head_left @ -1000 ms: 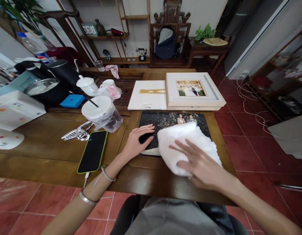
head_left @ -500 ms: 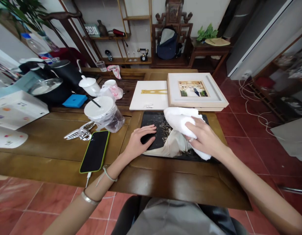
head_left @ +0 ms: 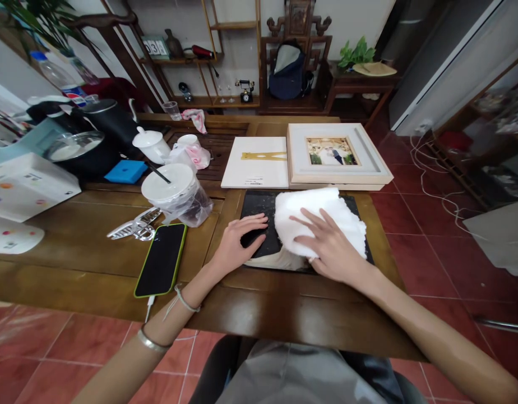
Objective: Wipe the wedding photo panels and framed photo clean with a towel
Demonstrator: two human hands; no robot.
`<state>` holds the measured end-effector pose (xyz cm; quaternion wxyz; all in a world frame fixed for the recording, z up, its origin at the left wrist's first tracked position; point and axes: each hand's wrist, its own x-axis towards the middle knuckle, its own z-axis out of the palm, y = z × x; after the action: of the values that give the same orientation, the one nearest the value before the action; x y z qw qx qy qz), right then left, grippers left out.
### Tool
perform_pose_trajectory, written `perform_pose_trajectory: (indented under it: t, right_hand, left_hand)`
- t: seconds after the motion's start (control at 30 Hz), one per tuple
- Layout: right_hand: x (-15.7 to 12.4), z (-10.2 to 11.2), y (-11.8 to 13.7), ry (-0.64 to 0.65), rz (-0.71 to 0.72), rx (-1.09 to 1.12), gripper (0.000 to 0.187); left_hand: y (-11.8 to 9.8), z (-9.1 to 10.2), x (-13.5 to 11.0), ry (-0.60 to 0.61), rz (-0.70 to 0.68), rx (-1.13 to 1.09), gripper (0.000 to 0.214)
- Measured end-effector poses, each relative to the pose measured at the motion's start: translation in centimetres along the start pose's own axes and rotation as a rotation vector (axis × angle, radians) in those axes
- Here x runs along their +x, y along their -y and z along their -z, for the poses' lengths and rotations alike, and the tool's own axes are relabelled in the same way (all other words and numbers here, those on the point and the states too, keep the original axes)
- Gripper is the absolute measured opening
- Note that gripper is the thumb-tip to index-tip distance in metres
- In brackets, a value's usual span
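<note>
My right hand (head_left: 330, 252) lies flat, fingers spread, on a fluffy white cloth (head_left: 322, 221) at the frame's centre, pressing it onto a dark glossy photo panel (head_left: 259, 205). My left hand (head_left: 237, 244) rests open, palm down, on the panel's left edge, just beside the cloth. A green-cased phone (head_left: 161, 259) lies to its left.

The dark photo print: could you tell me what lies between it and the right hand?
A white fluffy cloth, spread on the dark rectangular photo print under the right hand, in the head view.
</note>
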<state>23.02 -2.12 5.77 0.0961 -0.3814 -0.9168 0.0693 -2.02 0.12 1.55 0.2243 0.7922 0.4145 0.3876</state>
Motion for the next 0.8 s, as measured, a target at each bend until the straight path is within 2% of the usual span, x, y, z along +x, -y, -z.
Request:
perform_pose_trajectory:
  t: [0.2, 0.33, 0.43, 0.5, 0.57, 0.63, 0.7, 0.73, 0.8]
  right_hand:
    - [-4.6, -0.3, 5.0, 0.020, 0.064, 0.169, 0.049]
    - [-6.6, 1.1, 5.9, -0.014, 0.148, 0.287, 0.033]
    - [-6.7, 2.6, 4.2, -0.199, 0.122, 0.347, 0.009]
    - [-6.0, 3.3, 2.3, -0.365, 0.077, 0.295, 0.013]
    - [-4.7, 3.6, 0.4, -0.450, 0.015, 0.173, 0.019]
    - [-2.9, 3.6, -1.3, -0.408, -0.016, 0.070, 0.016]
    - [-0.7, 3.1, -2.5, -0.301, 0.006, 0.025, 0.008]
    - [0.3, 2.7, -2.9, -0.248, 0.024, 0.013, 0.009]
    - [2.2, 1.7, -3.3, -0.162, 0.039, -0.011, 0.022]
  left_hand:
    - [0.1, 0.0, 0.0, 0.007, 0.000, 0.001, 0.020]
    - [0.1, 0.0, -0.1, 0.013, -0.001, -0.008, 0.020]
    - [0.1, 0.0, -0.1, 0.004, -0.005, -0.008, 0.019]
    - [0.1, 0.0, -0.1, 0.000, -0.008, -0.006, 0.018]
    - [0.1, 0.0, -0.1, -0.002, -0.014, -0.003, 0.018]
    - [0.2, -0.1, -0.1, -0.001, -0.016, -0.003, 0.018]
    - [0.3, -0.1, -0.1, -0.004, -0.018, -0.006, 0.018]
    - [0.3, -0.1, -0.1, -0.005, -0.018, -0.006, 0.018]
    - [0.3, -0.1, -0.1, -0.005, -0.017, -0.005, 0.018]
